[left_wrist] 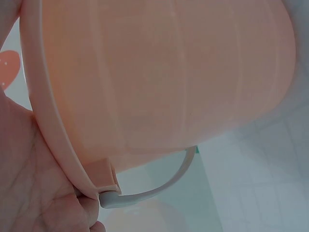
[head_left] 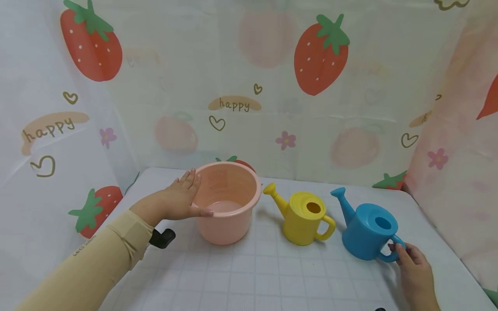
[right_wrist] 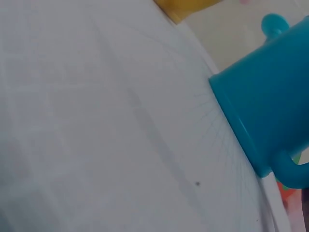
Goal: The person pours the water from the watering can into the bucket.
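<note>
A pink bucket (head_left: pixel 225 229) stands upright on the table, left of the middle. My left hand (head_left: pixel 177 198) rests against the left side of its rim, fingers extended and thumb along the front edge. The left wrist view shows the palm (left_wrist: pixel 43 179) against the rim and a grey bail handle (left_wrist: pixel 154 191) hanging at the bucket's side. On the right stands a blue watering can (head_left: pixel 365 233), spout toward the back left. My right hand (head_left: pixel 416 272) pinches its handle between thumb and fingers; that hand is almost out of the right wrist view.
Between bucket and blue can stands a yellow watering can (head_left: pixel 299 224), its spout close to the bucket's rim. A white checked cloth (head_left: pixel 272 280) covers the table. Strawberry-printed sheets (head_left: pixel 264 129) hang behind and at both sides.
</note>
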### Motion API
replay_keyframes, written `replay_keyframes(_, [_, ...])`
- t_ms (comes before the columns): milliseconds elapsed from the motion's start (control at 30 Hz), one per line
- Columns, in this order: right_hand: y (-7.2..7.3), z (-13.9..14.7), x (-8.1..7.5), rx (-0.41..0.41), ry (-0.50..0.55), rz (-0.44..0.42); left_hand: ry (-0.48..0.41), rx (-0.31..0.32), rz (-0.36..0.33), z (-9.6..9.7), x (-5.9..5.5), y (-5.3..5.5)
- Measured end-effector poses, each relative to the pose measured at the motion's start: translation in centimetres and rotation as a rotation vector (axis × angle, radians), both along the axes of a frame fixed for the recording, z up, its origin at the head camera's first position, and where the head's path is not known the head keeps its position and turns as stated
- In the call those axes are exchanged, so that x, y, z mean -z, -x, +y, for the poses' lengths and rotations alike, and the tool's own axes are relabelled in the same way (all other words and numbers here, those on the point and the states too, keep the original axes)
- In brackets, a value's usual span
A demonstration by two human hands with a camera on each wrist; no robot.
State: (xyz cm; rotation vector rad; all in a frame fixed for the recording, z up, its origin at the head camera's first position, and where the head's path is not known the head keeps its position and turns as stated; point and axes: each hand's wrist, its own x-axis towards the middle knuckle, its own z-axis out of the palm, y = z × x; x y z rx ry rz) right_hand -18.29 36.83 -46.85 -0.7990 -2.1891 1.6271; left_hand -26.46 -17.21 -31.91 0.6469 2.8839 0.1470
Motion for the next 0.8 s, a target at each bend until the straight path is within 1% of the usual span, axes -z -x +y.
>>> replay_keyframes(200, [-0.2,-0.01,0.27,-0.029,0.031,-0.012,-0.002,0.003,-0.002,0.06,-0.07,0.07])
replay_keyframes(300, [-0.19,-0.15,0.32,-0.047,0.006,-0.035,-0.002,0.001,-0.002,0.1,-0.13,0.01])
replay_keyframes(367, [-0.25,-0.24,0.35,-0.057,0.018,-0.05,-0.003,0.0,-0.001,0.16,-0.23,-0.08])
replay_keyframes(433, [-0.3,-0.3,0.4,-0.066,0.008,-0.056,-0.001,-0.002,-0.005,0.18,-0.27,-0.13])
replay_keyframes(600, [-0.28,-0.24,0.47,-0.077,0.045,-0.016,-0.008,0.0,-0.008,0.18,-0.29,-0.19])
replay_keyframes(700, [-0.39,-0.16,0.37,-0.1,0.086,0.019,-0.012,0.0,-0.01,0.15,-0.24,-0.15])
replay_keyframes(767, [-0.58,-0.17,0.24,-0.143,0.135,0.072,-0.007,-0.001,-0.013,0.14,-0.22,-0.14])
replay_keyframes(800, [-0.68,-0.18,0.2,-0.17,0.165,0.111,-0.006,-0.001,-0.015,0.14,-0.21,-0.13])
